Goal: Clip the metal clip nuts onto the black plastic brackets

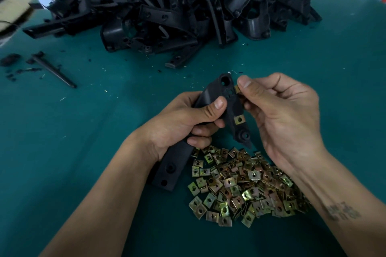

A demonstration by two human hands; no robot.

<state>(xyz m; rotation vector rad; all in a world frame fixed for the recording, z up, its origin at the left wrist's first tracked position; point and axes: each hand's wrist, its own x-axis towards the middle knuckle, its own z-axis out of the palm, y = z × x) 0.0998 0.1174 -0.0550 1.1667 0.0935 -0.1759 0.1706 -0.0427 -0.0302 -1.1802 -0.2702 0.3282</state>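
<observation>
Your left hand (183,123) wraps tightly round a black bracket (227,106) held above the green table (83,131); your right hand (277,110) pinches a clip nut (237,89) against the bracket's edge at one o'clock. Loose clip nuts (240,185) are piled at five o'clock, spare brackets (177,6) at twelve.
</observation>
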